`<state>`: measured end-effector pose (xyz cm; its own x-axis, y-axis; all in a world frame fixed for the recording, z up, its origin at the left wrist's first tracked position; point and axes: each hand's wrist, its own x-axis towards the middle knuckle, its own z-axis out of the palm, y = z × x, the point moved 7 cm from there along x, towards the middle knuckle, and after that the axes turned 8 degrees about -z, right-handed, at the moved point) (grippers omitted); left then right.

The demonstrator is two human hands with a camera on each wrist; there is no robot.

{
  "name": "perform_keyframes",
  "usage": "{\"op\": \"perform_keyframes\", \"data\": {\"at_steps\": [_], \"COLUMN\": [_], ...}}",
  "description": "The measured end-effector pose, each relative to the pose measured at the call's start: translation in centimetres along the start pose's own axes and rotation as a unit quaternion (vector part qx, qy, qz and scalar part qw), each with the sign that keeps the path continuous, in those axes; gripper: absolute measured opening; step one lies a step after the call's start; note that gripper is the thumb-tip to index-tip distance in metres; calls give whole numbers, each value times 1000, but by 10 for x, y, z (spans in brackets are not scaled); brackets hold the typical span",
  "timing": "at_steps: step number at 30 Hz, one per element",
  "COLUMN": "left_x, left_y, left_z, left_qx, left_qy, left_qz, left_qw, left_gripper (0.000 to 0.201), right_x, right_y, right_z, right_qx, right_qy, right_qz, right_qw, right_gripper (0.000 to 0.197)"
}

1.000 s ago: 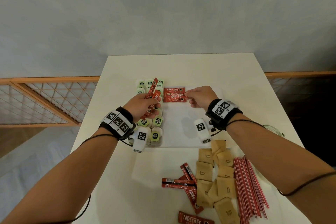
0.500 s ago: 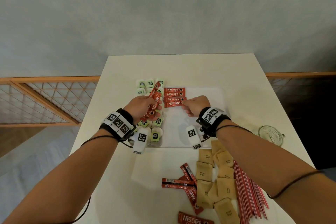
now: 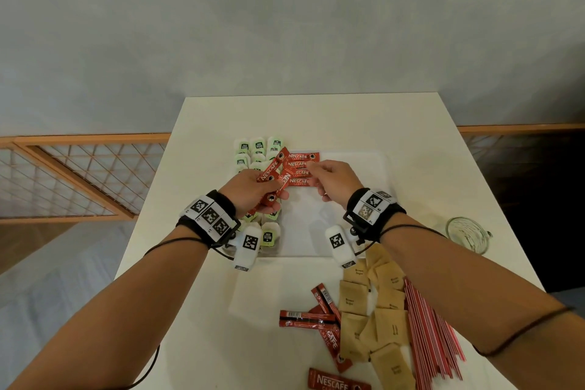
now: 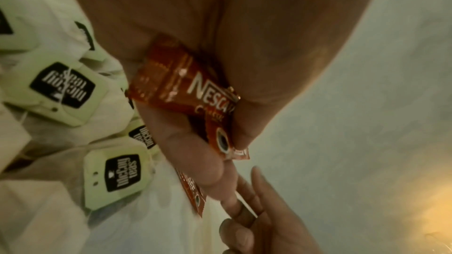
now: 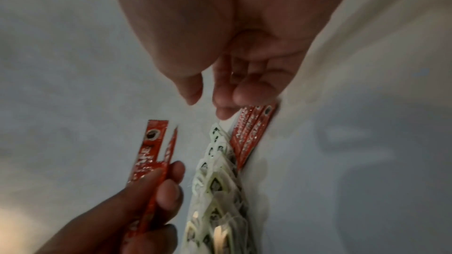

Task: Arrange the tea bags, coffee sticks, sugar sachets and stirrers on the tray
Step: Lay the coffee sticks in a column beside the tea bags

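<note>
My left hand [image 3: 269,196] grips a small bundle of red coffee sticks [image 3: 272,168] above the left side of the white tray [image 3: 380,165]. The same sticks [image 4: 203,99] show in its wrist view, pinched between thumb and fingers. My right hand [image 3: 313,168] hovers just right of that bundle, fingers loosely curled and holding nothing. Under it, several coffee sticks [image 3: 300,172] lie side by side at the tray's far end. Green-tagged tea bags [image 3: 256,146] fill the tray's left column. In the right wrist view the laid sticks [image 5: 252,128] lie past my fingertips [image 5: 222,111].
On the table in front of the tray lie loose coffee sticks [image 3: 313,317], brown sugar sachets [image 3: 383,310] and a sheaf of red stirrers [image 3: 433,336]. A glass cup [image 3: 468,234] stands at the right edge. The tray's right half is bare.
My right hand laid a stick at the near end of the row, let go, and moved back up toward the bundle in my left hand. The left hand barely shifted.
</note>
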<state>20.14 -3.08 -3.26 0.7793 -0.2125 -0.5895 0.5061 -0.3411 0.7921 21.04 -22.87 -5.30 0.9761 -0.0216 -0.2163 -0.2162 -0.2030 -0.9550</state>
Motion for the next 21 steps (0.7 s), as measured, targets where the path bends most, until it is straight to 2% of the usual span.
{"op": "perform_keyframes", "data": {"at_steps": [4, 7, 10, 13, 15, 19, 21], "left_x": [-3, -4, 0, -1, -4, -5, -3], "left_y": [4, 4, 0, 7, 14, 22, 25], "left_z": [7, 12, 12, 14, 18, 23, 19], "left_qx": [57, 86, 123, 221, 249, 227, 182], "left_qy": [-18, -28, -21, 1, 6, 7, 23], "left_qz": [26, 30, 28, 81, 105, 134, 135], "left_qw": [998, 995, 992, 972, 963, 965, 974], "left_gripper": [21, 24, 36, 43, 37, 25, 22], "right_x": [-10, -14, -16, -17, -18, -25, -31], "right_y": [-6, -5, -6, -10, -15, -20, -18], "right_z": [13, 13, 10, 11, 12, 13, 15], "right_qx": [14, 21, 11, -23, -37, -23, -29], "right_qy": [-79, -91, -97, -120, -122, -111, -136], "right_qz": [-24, -28, -29, -42, -52, -54, -44], "right_qw": [996, 995, 995, 992, 990, 992, 989], "right_gripper": [24, 21, 14, 11, 12, 23, 24]}}
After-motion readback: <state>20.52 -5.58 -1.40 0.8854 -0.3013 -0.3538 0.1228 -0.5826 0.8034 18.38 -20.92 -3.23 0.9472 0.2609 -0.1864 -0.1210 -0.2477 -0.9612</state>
